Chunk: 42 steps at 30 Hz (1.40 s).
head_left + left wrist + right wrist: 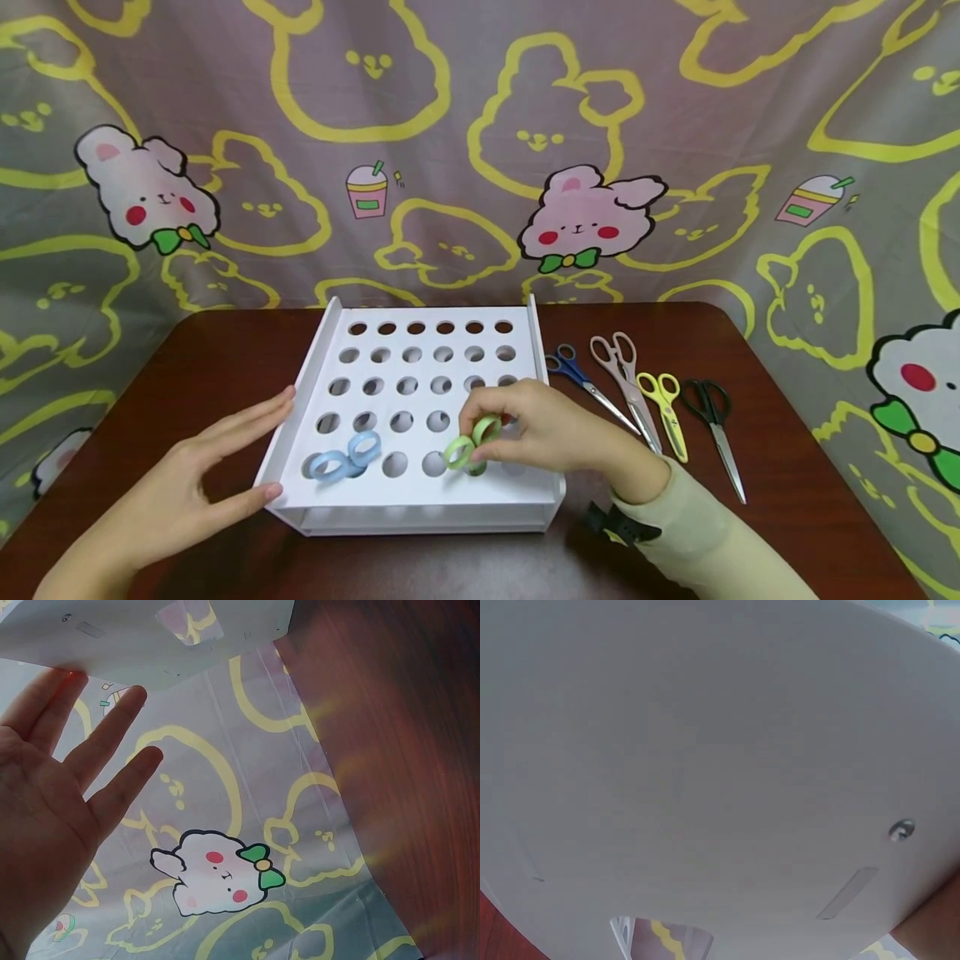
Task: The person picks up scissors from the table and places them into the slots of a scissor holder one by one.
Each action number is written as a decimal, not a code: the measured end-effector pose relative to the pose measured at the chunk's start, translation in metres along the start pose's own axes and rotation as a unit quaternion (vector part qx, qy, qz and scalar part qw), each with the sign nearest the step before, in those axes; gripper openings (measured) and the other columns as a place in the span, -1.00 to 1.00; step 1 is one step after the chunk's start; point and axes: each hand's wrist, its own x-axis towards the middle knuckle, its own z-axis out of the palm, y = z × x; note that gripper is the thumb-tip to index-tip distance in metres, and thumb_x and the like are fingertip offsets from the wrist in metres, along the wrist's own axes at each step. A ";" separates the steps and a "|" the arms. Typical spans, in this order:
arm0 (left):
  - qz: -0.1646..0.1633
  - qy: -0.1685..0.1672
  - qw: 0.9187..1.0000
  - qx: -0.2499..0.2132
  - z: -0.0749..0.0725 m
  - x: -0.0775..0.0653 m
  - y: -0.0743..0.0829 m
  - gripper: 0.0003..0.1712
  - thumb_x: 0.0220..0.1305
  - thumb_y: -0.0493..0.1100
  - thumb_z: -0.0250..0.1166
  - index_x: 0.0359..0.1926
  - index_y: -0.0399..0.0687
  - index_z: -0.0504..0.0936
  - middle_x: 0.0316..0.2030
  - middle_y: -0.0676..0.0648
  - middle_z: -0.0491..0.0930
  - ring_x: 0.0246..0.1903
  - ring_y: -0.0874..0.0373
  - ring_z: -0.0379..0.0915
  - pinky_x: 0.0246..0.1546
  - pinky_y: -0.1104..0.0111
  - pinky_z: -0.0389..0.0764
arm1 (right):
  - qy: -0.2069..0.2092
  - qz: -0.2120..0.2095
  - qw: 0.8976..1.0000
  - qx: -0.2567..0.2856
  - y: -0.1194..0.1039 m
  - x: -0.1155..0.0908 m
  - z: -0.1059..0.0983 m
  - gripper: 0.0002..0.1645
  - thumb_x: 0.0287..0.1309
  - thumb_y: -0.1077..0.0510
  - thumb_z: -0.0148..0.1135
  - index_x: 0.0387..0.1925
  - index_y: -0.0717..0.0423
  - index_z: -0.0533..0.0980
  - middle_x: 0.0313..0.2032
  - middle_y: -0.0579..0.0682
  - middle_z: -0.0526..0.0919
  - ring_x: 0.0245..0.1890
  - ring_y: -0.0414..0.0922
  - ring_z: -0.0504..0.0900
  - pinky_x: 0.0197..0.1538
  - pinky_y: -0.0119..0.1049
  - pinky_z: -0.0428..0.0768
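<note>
A white rack [420, 495] with rows of round holes stands on the table. Blue scissor handles [349, 468] rest over the front-left holes, their blades hidden below. At the right of the front row, my right hand [547, 425] pinches green-handled scissors [459, 452] by one loop; the blades are out of sight. My left hand [180, 475] lies along the rack's left side with fingers extended, fingertips at the panel. In the left wrist view the fingers [116, 765] reach toward the white side panel [135, 649]. A white panel [690, 750] fills most of the right wrist view.
Right of the rack lie blue scissors [573, 367], pinkish-grey scissors [624, 375], yellow scissors [663, 408] and black-handled scissors [712, 417]. A patterned cloth [450, 167] hangs behind the brown table [225, 350]. A black strap [630, 529] is at the right wrist.
</note>
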 end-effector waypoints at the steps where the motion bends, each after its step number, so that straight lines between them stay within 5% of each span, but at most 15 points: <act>1: 0.002 0.001 1.000 0.000 0.000 0.000 0.000 0.00 -0.09 -0.18 0.61 0.43 0.13 0.38 0.44 0.15 0.32 0.37 0.63 0.07 0.17 0.85 0.04 | -0.001 0.001 1.000 -0.003 0.000 0.000 0.000 -0.79 0.04 0.15 0.48 -0.29 -0.04 0.58 -0.31 -0.21 0.69 -0.30 -0.42 0.55 -0.16 -0.45 0.59; 23: 0.003 -0.001 1.000 0.001 0.000 0.002 0.000 0.00 -0.07 -0.18 0.60 0.43 0.14 0.38 0.45 0.15 0.31 0.39 0.63 0.05 0.18 0.86 0.02 | -0.042 0.023 0.996 -0.078 -0.004 0.002 -0.005 -0.83 0.09 0.02 0.45 -0.30 -0.12 0.61 -0.32 -0.29 0.67 -0.32 -0.43 0.47 -0.16 -0.34 0.56; 42: 0.006 0.005 1.000 0.001 0.002 -0.001 -0.001 0.00 -0.10 -0.19 0.61 0.42 0.12 0.39 0.44 0.17 0.31 0.38 0.63 0.06 0.17 0.85 0.05 | -0.034 0.026 0.999 0.008 -0.003 0.000 -0.006 -0.87 0.16 0.12 0.41 -0.24 0.01 0.65 -0.28 -0.17 0.74 -0.22 -0.36 0.61 -0.08 -0.38 0.61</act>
